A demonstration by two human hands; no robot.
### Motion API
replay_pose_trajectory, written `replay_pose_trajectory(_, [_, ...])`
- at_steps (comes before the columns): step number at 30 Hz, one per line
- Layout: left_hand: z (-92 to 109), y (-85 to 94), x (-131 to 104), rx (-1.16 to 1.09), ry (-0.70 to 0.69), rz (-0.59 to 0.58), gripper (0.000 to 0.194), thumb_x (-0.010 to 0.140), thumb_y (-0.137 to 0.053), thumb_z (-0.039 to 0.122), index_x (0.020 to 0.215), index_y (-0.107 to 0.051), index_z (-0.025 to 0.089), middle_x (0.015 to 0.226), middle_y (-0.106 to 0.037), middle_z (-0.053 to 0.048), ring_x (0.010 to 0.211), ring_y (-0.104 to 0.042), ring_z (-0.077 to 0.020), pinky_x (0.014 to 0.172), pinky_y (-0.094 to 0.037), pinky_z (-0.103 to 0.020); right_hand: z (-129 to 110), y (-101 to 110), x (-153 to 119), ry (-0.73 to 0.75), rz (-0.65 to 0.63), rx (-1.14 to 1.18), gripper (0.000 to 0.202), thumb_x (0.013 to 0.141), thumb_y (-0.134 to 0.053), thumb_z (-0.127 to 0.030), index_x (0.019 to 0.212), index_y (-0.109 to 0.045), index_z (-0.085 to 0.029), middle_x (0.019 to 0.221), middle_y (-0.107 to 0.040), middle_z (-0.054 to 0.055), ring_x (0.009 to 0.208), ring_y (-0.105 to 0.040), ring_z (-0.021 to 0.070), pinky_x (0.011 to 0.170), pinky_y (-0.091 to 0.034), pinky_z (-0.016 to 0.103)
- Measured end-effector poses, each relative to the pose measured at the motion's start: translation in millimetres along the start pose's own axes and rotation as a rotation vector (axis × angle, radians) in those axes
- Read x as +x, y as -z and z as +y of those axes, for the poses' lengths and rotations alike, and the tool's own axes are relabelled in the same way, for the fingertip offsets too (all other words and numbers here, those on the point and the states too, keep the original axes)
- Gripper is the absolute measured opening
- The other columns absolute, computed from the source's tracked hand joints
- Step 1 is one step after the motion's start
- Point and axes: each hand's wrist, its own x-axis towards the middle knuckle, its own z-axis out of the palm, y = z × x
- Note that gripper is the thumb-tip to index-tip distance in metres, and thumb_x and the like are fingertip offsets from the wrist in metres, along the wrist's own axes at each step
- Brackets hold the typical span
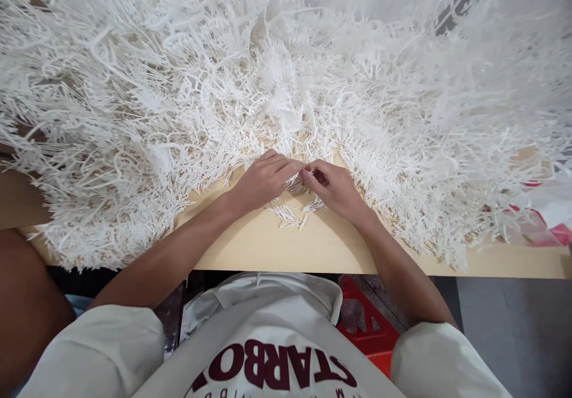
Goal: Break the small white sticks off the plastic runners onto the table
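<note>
Both left hand and right hand, grip pinched on white strands, plastic bag at right, contents unclear

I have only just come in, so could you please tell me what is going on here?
A person's left hand and right hand are close together over a tan tabletop, picking at thin white pieces; exactly what they pinch is hard to see. Some loose white pieces lie just nearer the person, and a large white heap spreads beyond and to both sides.
</note>
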Motion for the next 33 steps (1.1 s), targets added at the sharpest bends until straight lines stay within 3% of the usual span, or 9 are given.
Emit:
replay_pose_trajectory(5, [0, 0.7, 2, 0.084, -0.046, 0.027, 0.025, 0.092, -0.034, 0.006, 0.106, -0.053, 0.015, 0.089, -0.070, -0.005, 0.079, -0.064, -0.0117, 0.075, -0.045, -0.027, -4, 0, 3, 0.091, 0.008, -0.059, 0.028, 0.096, -0.042, -0.033, 0.073, -0.049, -0.019, 0.065, -0.051, -0.002, 0.060, -0.045, 0.0086, 0.058, -0.033, 0.023])
replay_pose_trajectory(10, [1, 0.0, 3, 0.239, -0.056, 0.044, 0.018, 0.092, -0.040, 0.012, 0.099, -0.055, 0.017, 0.073, -0.069, 0.000, 0.066, -0.062, -0.0106, 0.069, -0.043, -0.027, 1, -10, 3, 0.214, 0.194, -0.100, 0.035, 0.089, -0.049, -0.020, 0.058, -0.032, -0.020, 0.052, -0.035, -0.006, 0.049, -0.031, 0.0074, 0.050, -0.026, 0.024])
replay_pose_trajectory(13, [5, -1.5, 3, 0.214, -0.029, 0.107, 0.020, 0.089, -0.040, 0.009, 0.099, -0.055, 0.016, 0.064, -0.066, 0.002, 0.058, -0.058, -0.0092, 0.065, -0.041, -0.026, 1, -13, 2, 0.324, 0.266, -0.149, 0.032, 0.088, -0.047, -0.016, 0.058, -0.034, -0.020, 0.052, -0.038, -0.005, 0.051, -0.032, 0.0081, 0.052, -0.029, 0.024])
replay_pose_trajectory(18, [9, -6.6, 3, 0.138, 0.054, 0.062, 0.022, 0.086, -0.040, 0.008, 0.097, -0.056, 0.019, 0.063, -0.066, 0.003, 0.055, -0.056, -0.0090, 0.065, -0.039, -0.026, 2, -10, 1, 0.467, 0.356, -0.326, 0.029, 0.081, -0.046, -0.007, 0.057, -0.038, -0.020, 0.050, -0.041, -0.004, 0.051, -0.029, 0.0097, 0.055, -0.031, 0.025])
replay_pose_trajectory(24, [7, -9.3, 5, 0.300, 0.003, 0.137, 0.022, 0.088, -0.038, 0.006, 0.095, -0.056, 0.017, 0.061, -0.063, 0.004, 0.057, -0.056, -0.0091, 0.063, -0.036, -0.026, 1, -3, 2, 0.511, 0.400, -0.499, 0.026, 0.082, -0.047, -0.008, 0.059, -0.044, -0.020, 0.052, -0.045, -0.004, 0.052, -0.030, 0.0105, 0.056, -0.029, 0.028])
replay_pose_trajectory(33, [-5, -23.7, 16, 0.190, 0.285, 0.041, 0.020, 0.080, -0.044, 0.008, 0.089, -0.058, 0.020, 0.056, -0.061, 0.004, 0.048, -0.042, -0.0108, 0.061, -0.032, -0.028, 18, -13, 28, 0.519, 0.417, -0.572, 0.031, 0.090, -0.038, -0.014, 0.060, -0.043, -0.021, 0.055, -0.045, -0.001, 0.053, -0.030, 0.0130, 0.057, -0.024, 0.033])
